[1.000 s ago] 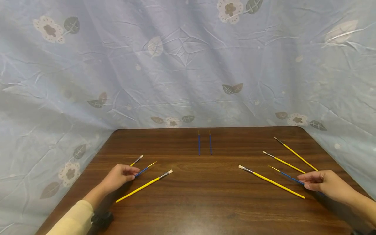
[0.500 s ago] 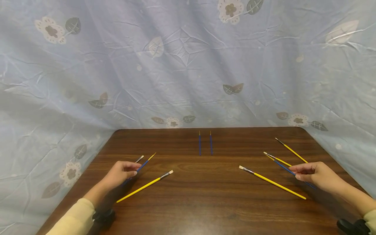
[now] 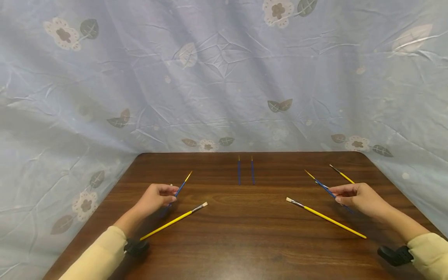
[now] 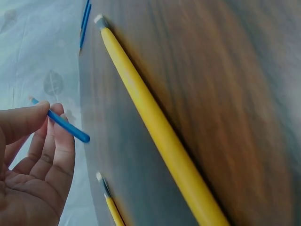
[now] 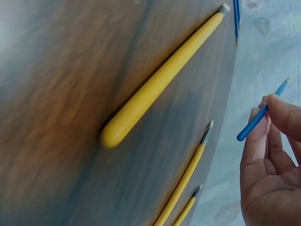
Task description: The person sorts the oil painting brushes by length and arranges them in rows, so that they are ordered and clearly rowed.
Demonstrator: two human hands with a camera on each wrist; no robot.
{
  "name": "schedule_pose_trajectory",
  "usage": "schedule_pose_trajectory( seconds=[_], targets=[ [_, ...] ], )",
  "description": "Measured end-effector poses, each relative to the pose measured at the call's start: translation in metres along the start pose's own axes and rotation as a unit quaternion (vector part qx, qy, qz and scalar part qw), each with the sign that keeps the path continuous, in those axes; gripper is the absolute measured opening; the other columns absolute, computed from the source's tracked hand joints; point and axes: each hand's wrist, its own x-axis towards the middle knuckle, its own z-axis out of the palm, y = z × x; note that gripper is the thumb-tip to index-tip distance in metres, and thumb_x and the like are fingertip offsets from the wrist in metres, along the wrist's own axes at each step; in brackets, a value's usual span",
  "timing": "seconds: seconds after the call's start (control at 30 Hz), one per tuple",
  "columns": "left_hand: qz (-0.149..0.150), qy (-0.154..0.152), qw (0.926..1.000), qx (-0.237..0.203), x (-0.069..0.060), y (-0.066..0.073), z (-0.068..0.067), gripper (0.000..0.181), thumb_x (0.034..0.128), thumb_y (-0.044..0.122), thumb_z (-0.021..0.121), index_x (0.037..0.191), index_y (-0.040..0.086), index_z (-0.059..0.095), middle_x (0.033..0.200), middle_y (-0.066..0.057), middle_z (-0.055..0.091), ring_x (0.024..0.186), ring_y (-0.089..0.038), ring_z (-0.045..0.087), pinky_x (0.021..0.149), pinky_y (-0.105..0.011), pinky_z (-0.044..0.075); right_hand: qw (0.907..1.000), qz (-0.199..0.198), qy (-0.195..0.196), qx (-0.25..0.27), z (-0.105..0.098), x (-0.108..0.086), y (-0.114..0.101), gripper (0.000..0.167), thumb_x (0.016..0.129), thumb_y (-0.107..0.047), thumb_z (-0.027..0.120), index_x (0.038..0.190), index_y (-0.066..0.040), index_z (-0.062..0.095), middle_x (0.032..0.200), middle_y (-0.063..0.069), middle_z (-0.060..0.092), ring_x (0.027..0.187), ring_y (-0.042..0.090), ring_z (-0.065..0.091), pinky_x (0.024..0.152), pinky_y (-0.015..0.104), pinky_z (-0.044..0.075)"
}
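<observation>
My left hand [image 3: 155, 200] pinches a thin blue paintbrush [image 3: 180, 189] between thumb and fingers, its golden tip pointing up and away. On the other side, my right hand [image 3: 362, 199] pinches a second blue paintbrush [image 3: 322, 184], tip slanting up to the left. Both wrist views show the blue handles, the left one [image 4: 68, 125] and the right one [image 5: 254, 123], held clear of the table. At the far middle of the table lie two more blue paintbrushes, a left one [image 3: 239, 173] and a right one [image 3: 253, 173], side by side.
A yellow flat paintbrush [image 3: 171, 223] lies nearest the left hand, and another [image 3: 332, 221] lies before the right hand. Farther right rests a yellow paintbrush [image 3: 344, 177], partly hidden. The brown wooden table [image 3: 231, 241] ends at a floral curtain [image 3: 217, 97].
Both hands have lifted their blue paintbrushes and moved inward and farther over the table, tips turning more upright. The right hand now covers more of the yellow paintbrushes behind it.
</observation>
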Motion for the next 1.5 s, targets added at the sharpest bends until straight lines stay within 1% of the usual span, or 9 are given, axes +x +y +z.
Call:
schedule_pose_trajectory(
  seconds=[0.23, 0.37, 0.4, 0.6, 0.83, 1.0, 1.2, 1.37, 1.5],
  targets=[
    [0.008, -0.002, 0.9994, -0.035, 0.014, 0.015, 0.012, 0.031, 0.0881, -0.004, 0.067, 0.118, -0.011, 0.063, 0.109, -0.027, 0.064, 0.089, -0.028, 0.068, 0.071, -0.033, 0.058, 0.9997, -0.003, 0.004, 0.026, 0.008, 0.016, -0.010, 0.046, 0.093, -0.018, 0.068, 0.130, 0.007, 0.057, 0.119, 0.025, 0.061, 0.095, 0.017, 0.065, 0.075, 0.030, 0.056],
    [0.014, 0.006, 0.9990, -0.042, 0.022, 0.018, 0.021, 0.030, 0.0875, -0.005, 0.068, 0.116, -0.012, 0.064, 0.108, -0.028, 0.065, 0.086, -0.025, 0.069, 0.070, -0.033, 0.058, 0.9990, 0.003, 0.011, 0.043, 0.013, 0.027, -0.016, 0.047, 0.092, -0.019, 0.069, 0.130, 0.006, 0.057, 0.120, 0.025, 0.061, 0.094, 0.014, 0.064, 0.075, 0.029, 0.056],
    [0.013, 0.009, 0.9989, -0.043, 0.024, 0.019, 0.023, 0.029, 0.0874, -0.005, 0.068, 0.116, -0.011, 0.065, 0.108, -0.028, 0.065, 0.086, -0.025, 0.069, 0.069, -0.033, 0.058, 0.9987, 0.005, 0.012, 0.048, 0.015, 0.030, -0.018, 0.047, 0.092, -0.018, 0.069, 0.130, 0.006, 0.057, 0.120, 0.025, 0.061, 0.094, 0.012, 0.064, 0.076, 0.029, 0.056],
    [0.001, 0.030, 0.9980, -0.055, 0.035, 0.024, 0.036, 0.028, 0.0871, -0.002, 0.070, 0.115, -0.008, 0.067, 0.107, -0.026, 0.067, 0.087, -0.023, 0.069, 0.072, -0.033, 0.058, 0.9976, 0.013, 0.022, 0.064, 0.024, 0.048, -0.024, 0.048, 0.091, -0.016, 0.070, 0.131, 0.006, 0.056, 0.124, 0.027, 0.059, 0.098, 0.018, 0.065, 0.078, 0.029, 0.056],
    [-0.027, 0.070, 0.9924, -0.097, 0.048, 0.030, 0.051, 0.028, 0.0862, -0.001, 0.071, 0.114, -0.004, 0.069, 0.108, -0.023, 0.068, 0.089, -0.025, 0.069, 0.067, -0.032, 0.058, 0.9937, 0.030, 0.031, 0.104, 0.035, 0.067, -0.031, 0.050, 0.091, -0.014, 0.070, 0.133, 0.007, 0.054, 0.128, 0.028, 0.056, 0.100, 0.010, 0.064, 0.083, 0.029, 0.055],
    [-0.039, 0.091, 0.9893, -0.107, 0.056, 0.035, 0.061, 0.029, 0.0860, 0.000, 0.071, 0.114, -0.003, 0.069, 0.109, -0.021, 0.068, 0.092, -0.033, 0.067, 0.063, -0.031, 0.058, 0.9933, 0.028, 0.043, 0.104, 0.045, 0.080, -0.040, 0.046, 0.091, -0.012, 0.069, 0.132, 0.006, 0.055, 0.126, 0.026, 0.058, 0.100, 0.014, 0.065, 0.082, 0.031, 0.055],
    [-0.033, 0.100, 0.9876, -0.116, 0.070, 0.037, 0.069, 0.027, 0.0857, -0.001, 0.072, 0.113, -0.004, 0.070, 0.103, -0.019, 0.070, 0.092, -0.037, 0.067, 0.063, -0.031, 0.058, 0.9907, 0.028, 0.062, 0.118, 0.059, 0.099, -0.044, 0.043, 0.090, -0.008, 0.069, 0.129, 0.007, 0.057, 0.122, 0.025, 0.061, 0.097, 0.017, 0.066, 0.079, 0.029, 0.056],
    [-0.040, 0.110, 0.9857, -0.122, 0.080, 0.040, 0.077, 0.026, 0.0848, -0.002, 0.072, 0.110, -0.003, 0.071, 0.098, -0.015, 0.070, 0.090, -0.037, 0.067, 0.064, -0.032, 0.059, 0.9884, 0.039, 0.066, 0.131, 0.073, 0.114, -0.049, 0.041, 0.090, -0.004, 0.068, 0.128, 0.008, 0.058, 0.121, 0.026, 0.061, 0.101, 0.024, 0.066, 0.079, 0.029, 0.056],
    [-0.051, 0.121, 0.9835, -0.125, 0.087, 0.044, 0.084, 0.025, 0.0849, -0.003, 0.071, 0.110, -0.004, 0.071, 0.097, -0.016, 0.070, 0.091, -0.038, 0.067, 0.063, -0.032, 0.059, 0.9869, 0.047, 0.071, 0.137, 0.082, 0.122, -0.054, 0.040, 0.090, -0.004, 0.067, 0.128, 0.009, 0.058, 0.121, 0.027, 0.061, 0.103, 0.026, 0.065, 0.079, 0.029, 0.056]
  ],
)
